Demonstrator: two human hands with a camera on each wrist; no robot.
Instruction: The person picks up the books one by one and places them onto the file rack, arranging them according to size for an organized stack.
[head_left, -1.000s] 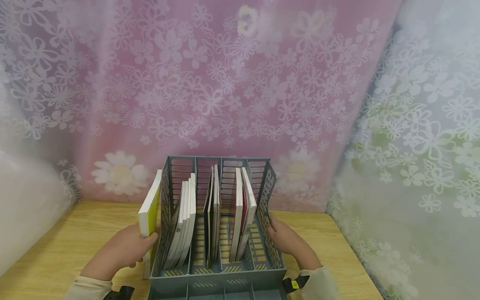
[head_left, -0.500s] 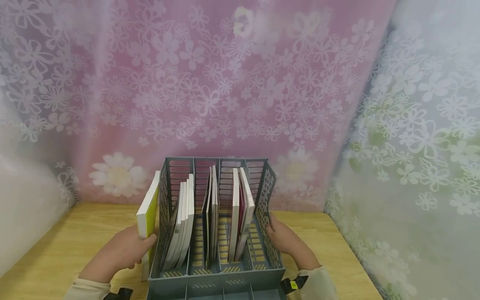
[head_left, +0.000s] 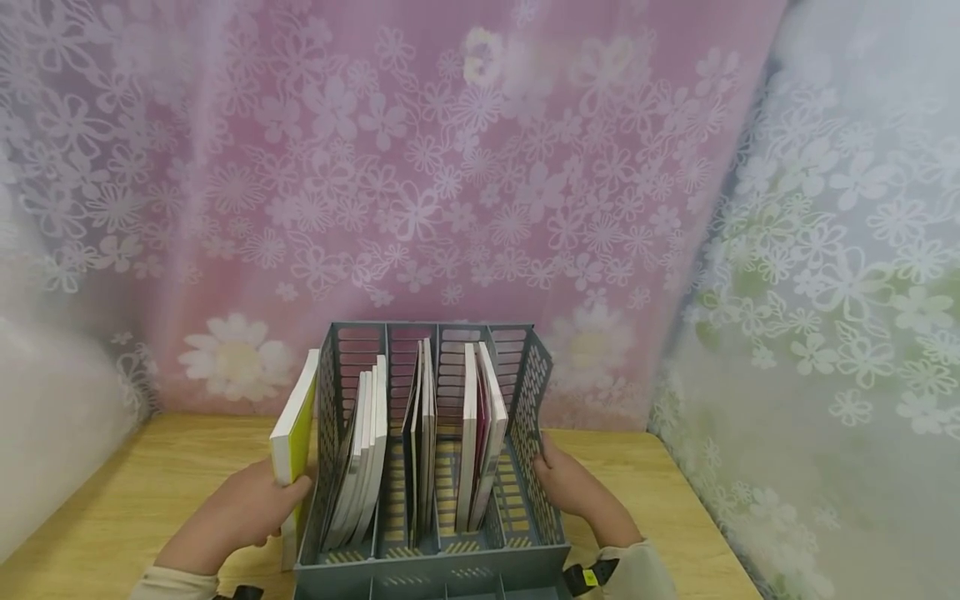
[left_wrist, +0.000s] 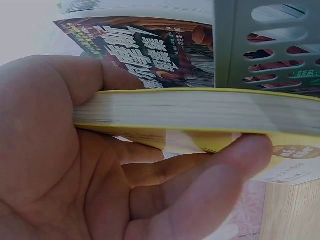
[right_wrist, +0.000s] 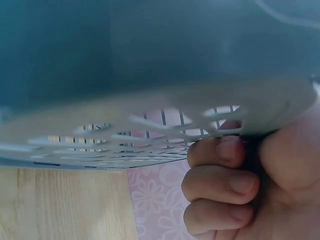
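Observation:
My left hand [head_left: 243, 508] pinches a thick yellow-covered book [head_left: 300, 429] upright, just outside the left wall of a grey slotted book organizer [head_left: 431, 562]. In the left wrist view the thumb [left_wrist: 122, 77] lies on one cover and fingers [left_wrist: 250, 155] on the other, the white page edge between them. My right hand [head_left: 566, 475] grips the organizer's right side wall; the right wrist view shows its fingers [right_wrist: 215, 185] curled at the edge of that perforated panel. White-edged books [head_left: 360, 458] lean together in the organizer's leftmost slot.
Thin books [head_left: 422, 442] stand in the second slot and others [head_left: 480, 442] in the third. The wooden table [head_left: 187, 442] runs beneath. A pink flowered curtain [head_left: 450, 167] hangs behind, and a pale flowered one [head_left: 825, 375] on the right.
The head view has tilted slightly, so everything sits a little lower in it. Both hands keep their holds, and the book stays beside the organizer.

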